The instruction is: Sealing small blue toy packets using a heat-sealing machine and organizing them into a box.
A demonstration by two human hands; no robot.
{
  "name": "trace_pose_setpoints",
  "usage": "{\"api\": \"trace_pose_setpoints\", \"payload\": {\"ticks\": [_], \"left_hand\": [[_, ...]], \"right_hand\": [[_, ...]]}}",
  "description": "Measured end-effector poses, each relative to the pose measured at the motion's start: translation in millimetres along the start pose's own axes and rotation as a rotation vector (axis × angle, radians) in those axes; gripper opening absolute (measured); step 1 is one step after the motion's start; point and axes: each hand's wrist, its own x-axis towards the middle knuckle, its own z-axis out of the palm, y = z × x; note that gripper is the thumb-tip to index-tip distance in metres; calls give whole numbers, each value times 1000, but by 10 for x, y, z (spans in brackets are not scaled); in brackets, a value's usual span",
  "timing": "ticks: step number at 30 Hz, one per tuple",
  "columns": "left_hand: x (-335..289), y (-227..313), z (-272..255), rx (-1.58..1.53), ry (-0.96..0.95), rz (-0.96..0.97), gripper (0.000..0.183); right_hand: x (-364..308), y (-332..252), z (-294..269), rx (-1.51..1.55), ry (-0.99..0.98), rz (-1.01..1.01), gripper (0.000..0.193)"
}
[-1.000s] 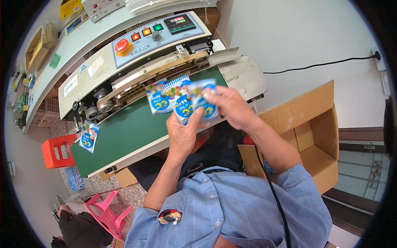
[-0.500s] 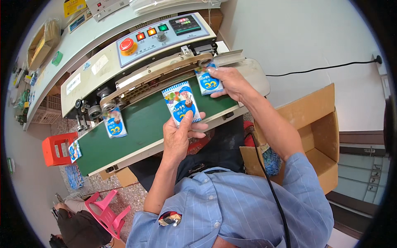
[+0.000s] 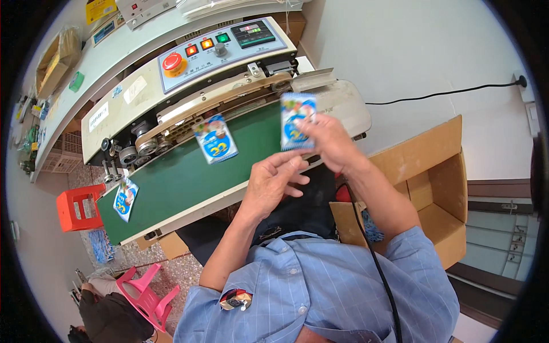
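Note:
A small blue-and-white packet (image 3: 290,106) is in my right hand (image 3: 333,140), pinched between thumb and fingers. The packet stands roughly upright at the right end of a green conveyor belt (image 3: 171,177), below the sealing machine's intake. My left hand (image 3: 269,184) is just below and left of it, fingers apart, with nothing in it. Its fingertips come close to the lower edge of the packet; whether they touch, I cannot tell. On the belt a second packet (image 3: 215,139) lies along the machine's sealing track. Another packet (image 3: 124,198) lies near the belt's left end.
The band sealing machine (image 3: 126,108) has a red stop button (image 3: 173,63) and lit switches. An open cardboard box (image 3: 437,197) stands to my right, with a black cable (image 3: 372,251) hanging beside it. Red (image 3: 73,208) and pink stools (image 3: 151,297) are at the left.
The packet that was in my left hand is now in my right. The one my right hand held at the intake has been let go and travelled left. The packet at the belt's left end has gone.

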Motion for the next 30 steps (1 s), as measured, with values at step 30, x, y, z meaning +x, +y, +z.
{"api": "trace_pose_setpoints", "payload": {"ticks": [30], "left_hand": [[-209,-544,101,103,-22,-162,35]], "right_hand": [[-2245,-421,-1650,-698,294,310,27]]}}
